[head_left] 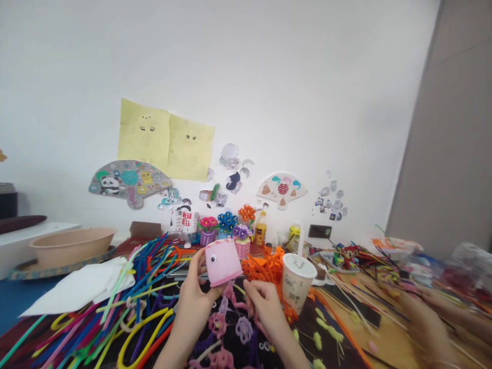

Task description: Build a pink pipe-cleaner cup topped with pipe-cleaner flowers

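Note:
My left hand (195, 297) is wrapped around a small pink pot (224, 262), tilted, with one googly eye stuck on its side. To the right of the pot and apart from it, my right hand (263, 302) has its thumb and fingers pinched together. Whatever lies in that pinch, if anything, is hidden. Beneath both hands, pink and purple pipe-cleaner flowers (243, 329) lie on the dark table surface. Several loose googly eyes (264, 346) rest close to my right wrist.
Colourful pipe cleaners (86, 328) pile up on the left by white paper (77, 287). A paper cup with a straw (298, 279) stands right of my right hand, beside orange pipe cleaners (265, 271). Finished flower pots (208, 233) line the wall. Another person's blurred hands (426, 318) are at far right.

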`<action>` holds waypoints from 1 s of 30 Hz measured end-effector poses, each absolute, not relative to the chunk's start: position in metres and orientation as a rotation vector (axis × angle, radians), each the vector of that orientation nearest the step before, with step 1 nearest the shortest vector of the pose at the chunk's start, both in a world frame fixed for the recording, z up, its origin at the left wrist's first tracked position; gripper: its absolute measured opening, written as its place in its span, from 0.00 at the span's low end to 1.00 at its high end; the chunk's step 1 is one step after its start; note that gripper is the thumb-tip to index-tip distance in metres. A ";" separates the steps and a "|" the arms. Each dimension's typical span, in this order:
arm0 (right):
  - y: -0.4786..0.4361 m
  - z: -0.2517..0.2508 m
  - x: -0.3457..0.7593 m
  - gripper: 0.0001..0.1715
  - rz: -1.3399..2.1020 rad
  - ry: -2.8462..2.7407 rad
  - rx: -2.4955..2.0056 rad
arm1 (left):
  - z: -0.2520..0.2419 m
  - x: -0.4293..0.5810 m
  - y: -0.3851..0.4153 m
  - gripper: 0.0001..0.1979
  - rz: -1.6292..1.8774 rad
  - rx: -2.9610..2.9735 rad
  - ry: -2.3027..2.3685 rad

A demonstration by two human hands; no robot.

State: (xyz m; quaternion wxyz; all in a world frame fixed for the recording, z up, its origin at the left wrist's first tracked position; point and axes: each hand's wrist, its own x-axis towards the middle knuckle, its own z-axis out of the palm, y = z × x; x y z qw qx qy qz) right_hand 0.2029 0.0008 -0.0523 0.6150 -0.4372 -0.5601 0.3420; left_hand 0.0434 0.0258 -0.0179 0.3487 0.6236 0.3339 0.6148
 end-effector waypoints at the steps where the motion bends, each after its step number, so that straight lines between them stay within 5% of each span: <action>1: 0.000 -0.054 0.203 0.29 0.805 -1.328 -1.025 | -0.019 0.043 0.027 0.36 1.607 1.582 0.842; 5: -0.003 -0.052 0.203 0.11 0.805 -1.413 -1.051 | -0.024 0.043 0.031 0.39 1.623 1.495 0.782; 8: -0.003 -0.047 0.206 0.12 0.776 -1.370 -1.037 | -0.026 0.043 0.033 0.39 1.625 1.482 0.784; 11: -0.002 -0.044 0.210 0.22 0.781 -1.303 -1.019 | -0.025 0.043 0.033 0.38 1.641 1.467 0.784; 14: -0.003 -0.042 0.212 0.16 0.813 -1.231 -0.995 | -0.022 0.043 0.031 0.37 1.638 1.459 0.776; 30: -0.011 -0.043 0.200 0.34 1.122 -1.157 -0.699 | -0.026 0.047 0.024 0.31 1.538 2.005 0.938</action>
